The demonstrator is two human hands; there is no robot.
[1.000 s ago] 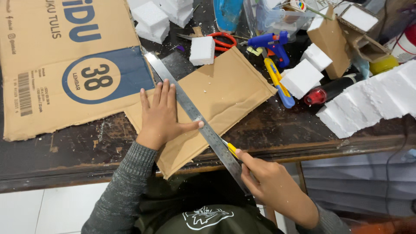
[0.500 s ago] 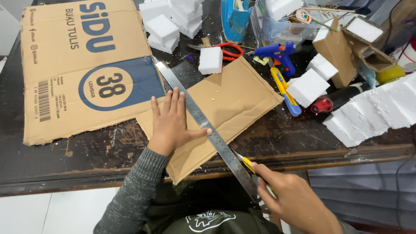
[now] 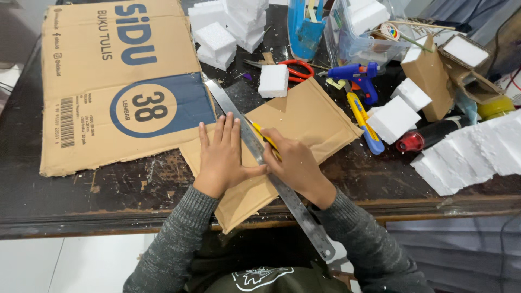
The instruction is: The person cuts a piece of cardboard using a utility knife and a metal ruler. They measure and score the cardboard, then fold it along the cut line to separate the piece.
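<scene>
Grey knit sleeves (image 3: 179, 239) — dark top, white emblem.

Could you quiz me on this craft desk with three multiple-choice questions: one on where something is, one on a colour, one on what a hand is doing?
1. Where is the metal ruler?
A. across the brown cardboard piece
B. on the floor
C. in the clear tub

2. What colour is the glue gun?
A. green
B. blue
C. white

3. What is the left hand doing?
A. lifting foam
B. pressing flat by the ruler
C. holding scissors

Answers: A, it lies slanted over the cardboard; B, its body is blue; B, the fingers lie spread flat.
</scene>
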